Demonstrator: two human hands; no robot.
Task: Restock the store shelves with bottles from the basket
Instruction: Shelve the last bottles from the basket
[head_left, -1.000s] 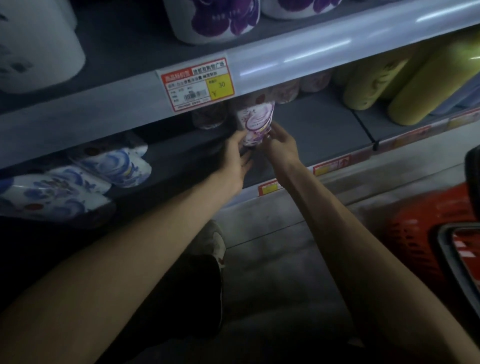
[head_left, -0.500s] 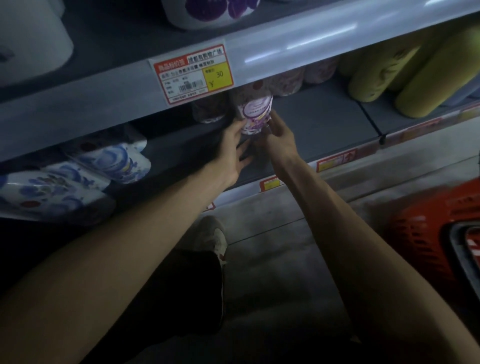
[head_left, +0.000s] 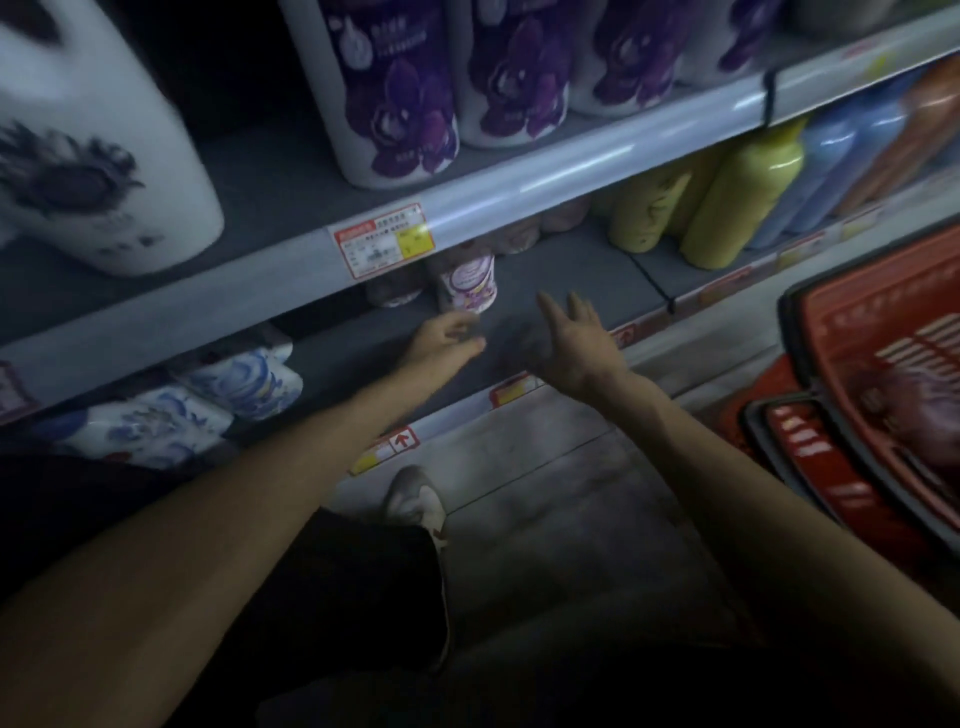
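Note:
A small white bottle with a purple label (head_left: 470, 283) stands upright on the lower grey shelf (head_left: 571, 270), beside other dim bottles of the same kind behind it. My left hand (head_left: 447, 340) hovers just below and in front of it, fingers loosely curled, holding nothing. My right hand (head_left: 574, 338) is to the right of the bottle, fingers spread, apart from it. A red basket (head_left: 852, 332) sits at the right edge with a purplish bottle (head_left: 919, 415) inside.
Large white and purple bottles (head_left: 395, 88) fill the upper shelf, with a price tag (head_left: 383, 240) on its rail. Yellow bottles (head_left: 737, 202) and blue ones stand right of the gap. Blue-patterned packs (head_left: 239, 382) lie at lower left. My shoe (head_left: 415, 501) rests on the floor.
Both hands held the small purple-label bottle on the shelf; now they have let go and drawn back toward me. The view has tilted up and the basket shows more.

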